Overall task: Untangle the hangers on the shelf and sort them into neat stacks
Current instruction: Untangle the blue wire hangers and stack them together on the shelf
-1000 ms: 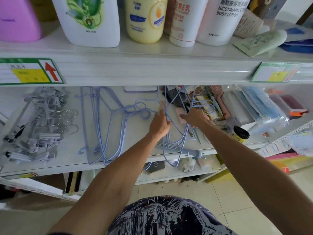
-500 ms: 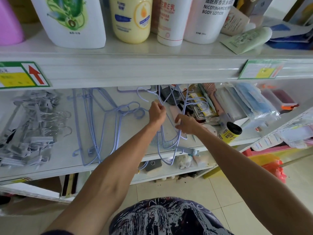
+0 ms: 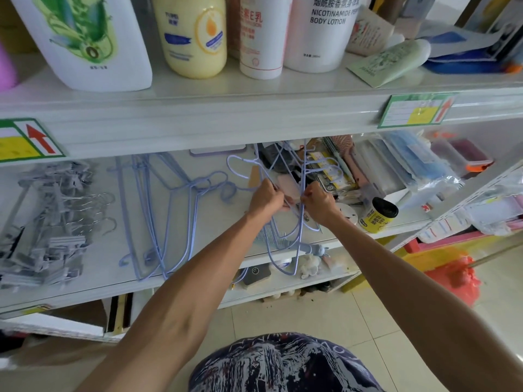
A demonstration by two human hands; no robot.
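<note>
A tangle of light-blue wire hangers (image 3: 283, 171) stands up from the middle shelf (image 3: 107, 267), its lower loops hanging past the shelf's front edge. My left hand (image 3: 264, 198) grips wires on the tangle's left side. My right hand (image 3: 318, 202) pinches wires on its right side, a few centimetres from the left hand. A flat stack of blue wire hangers (image 3: 158, 216) lies to the left on the shelf, hooks pointing right. Further left sits a heap of grey clip hangers (image 3: 45, 230) with metal hooks.
Lotion bottles (image 3: 195, 35) line the upper shelf, whose front edge overhangs my hands. Packets, combs and a yellow-labelled black jar (image 3: 377, 215) crowd the shelf right of the tangle. A lower shelf holds small items; a red mop head (image 3: 455, 275) lies on the tiled floor.
Both hands rose and came closer together, lifting the tangled hangers more upright off the shelf. The view shifted slightly right.
</note>
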